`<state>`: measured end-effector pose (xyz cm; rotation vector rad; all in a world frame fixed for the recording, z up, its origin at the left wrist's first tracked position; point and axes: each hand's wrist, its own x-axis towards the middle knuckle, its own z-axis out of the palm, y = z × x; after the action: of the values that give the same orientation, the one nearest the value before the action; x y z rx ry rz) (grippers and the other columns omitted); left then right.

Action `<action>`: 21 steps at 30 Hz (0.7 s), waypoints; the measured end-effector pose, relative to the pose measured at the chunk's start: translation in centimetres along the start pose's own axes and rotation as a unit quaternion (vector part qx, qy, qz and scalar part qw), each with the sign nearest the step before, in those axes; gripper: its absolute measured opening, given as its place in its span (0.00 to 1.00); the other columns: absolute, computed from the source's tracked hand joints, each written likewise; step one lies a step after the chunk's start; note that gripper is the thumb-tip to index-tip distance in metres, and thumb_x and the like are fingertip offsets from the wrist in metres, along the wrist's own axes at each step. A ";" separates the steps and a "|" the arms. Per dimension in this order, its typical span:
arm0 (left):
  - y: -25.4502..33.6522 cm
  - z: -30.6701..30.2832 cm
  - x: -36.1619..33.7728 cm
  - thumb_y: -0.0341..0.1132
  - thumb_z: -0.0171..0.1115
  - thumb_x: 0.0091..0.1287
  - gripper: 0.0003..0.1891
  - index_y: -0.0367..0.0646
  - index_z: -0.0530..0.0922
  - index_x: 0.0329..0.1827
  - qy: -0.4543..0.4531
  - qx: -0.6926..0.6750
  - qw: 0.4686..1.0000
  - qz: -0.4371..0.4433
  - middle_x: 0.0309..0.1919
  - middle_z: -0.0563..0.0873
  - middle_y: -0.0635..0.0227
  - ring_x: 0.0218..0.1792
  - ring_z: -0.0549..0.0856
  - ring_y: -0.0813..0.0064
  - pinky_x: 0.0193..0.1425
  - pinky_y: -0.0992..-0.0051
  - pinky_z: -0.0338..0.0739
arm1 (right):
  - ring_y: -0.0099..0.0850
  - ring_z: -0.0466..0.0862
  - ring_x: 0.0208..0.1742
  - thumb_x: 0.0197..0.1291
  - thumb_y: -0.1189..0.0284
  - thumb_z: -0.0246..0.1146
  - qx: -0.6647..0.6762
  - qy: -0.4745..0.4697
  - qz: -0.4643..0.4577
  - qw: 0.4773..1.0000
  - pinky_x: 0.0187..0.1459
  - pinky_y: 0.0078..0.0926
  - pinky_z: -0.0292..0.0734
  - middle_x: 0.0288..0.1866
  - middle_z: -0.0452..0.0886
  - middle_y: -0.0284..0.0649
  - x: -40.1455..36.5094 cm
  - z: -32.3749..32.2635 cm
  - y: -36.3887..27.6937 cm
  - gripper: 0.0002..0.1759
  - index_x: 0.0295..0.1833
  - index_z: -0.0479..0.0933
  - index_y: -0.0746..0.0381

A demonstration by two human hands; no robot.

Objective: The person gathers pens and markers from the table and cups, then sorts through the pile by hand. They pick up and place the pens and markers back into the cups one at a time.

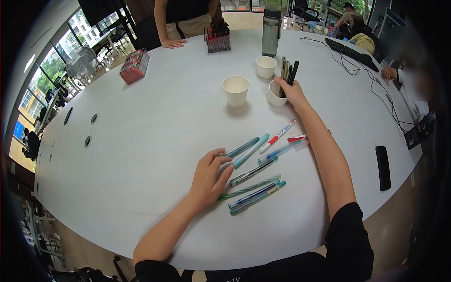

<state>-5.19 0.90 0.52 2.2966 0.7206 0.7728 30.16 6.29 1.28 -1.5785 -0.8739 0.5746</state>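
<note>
Your left hand (209, 176), fingers apart, is nearest the teal pen (243, 147) slanting away rightward; your right hand (293, 92) clasps upright pens (294, 73) in a cup (272, 98).

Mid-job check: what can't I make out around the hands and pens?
All in the head view:
Floor of the cup at the right hand: hidden by that hand and the dark pens.
Near end of the dark teal pen: behind the left hand.
Part of the red pen beside the right forearm: behind that forearm.
Shirt lettering: cut off by the bottom edge.
</note>
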 end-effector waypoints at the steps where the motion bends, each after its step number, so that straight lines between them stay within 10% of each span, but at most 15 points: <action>1: 0.0 0.0 0.0 0.38 0.57 0.68 0.13 0.41 0.79 0.49 -0.010 0.008 1.000 0.007 0.59 0.75 0.54 0.59 0.73 0.53 0.64 0.62 0.65 | 0.26 0.80 0.43 0.57 0.55 0.66 0.007 -0.019 0.008 1.000 0.47 0.25 0.73 0.41 0.83 0.38 0.0 -0.1 -0.1 0.23 0.48 0.81 0.65; 21: 0.3 0.4 0.6 0.36 0.62 0.64 0.12 0.43 0.78 0.48 -0.054 0.089 0.994 0.042 0.60 0.76 0.59 0.66 0.70 0.54 0.71 0.55 0.59 | 0.29 0.79 0.51 0.57 0.57 0.69 0.028 -0.192 0.010 0.981 0.55 0.26 0.70 0.49 0.81 0.41 2.9 -1.5 0.8 0.26 0.53 0.78 0.65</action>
<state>-4.42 0.92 0.68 2.5214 0.6705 0.6380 33.19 7.63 1.09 -1.4479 -1.1178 0.9295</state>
